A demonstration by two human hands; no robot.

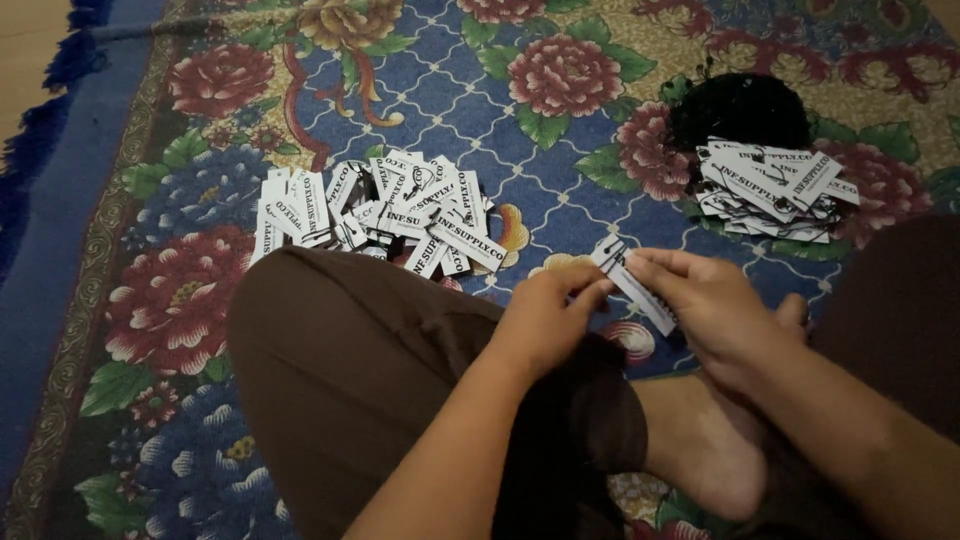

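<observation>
1. We record a floral carpet (90, 300) in blue, red and green covering the whole floor in view; the person sits cross-legged on it, brown trousers (340, 350) under the forearms and a bare foot (700, 450) just below the fingers.
2. Up and to the left of the fingers, beyond the knee, we note a loose spread of white printed tags (400, 215), many overlapping, some with dark strings showing.
3. Up and to the right of the fingers lies a tighter heap of tags (775, 185), stacked against a black bundle (740, 108); in this dim light we cannot tell what it is, possibly a mass of cord.
4. The left hand (545, 315) has its fingertips pinched together on the near end of a single white tag (632, 283), thumb beneath.
5. The right hand (715, 305) clamps the same tag from the other side, fingers curled over its long edge. The tag sits tilted between both hands, above the foot.
6. Our judgement on progress: the work appears partway through. The right-hand heap looks like handled pieces, the larger left spread like pieces outstanding, one tag in hand; the reverse cannot be excluded.
</observation>
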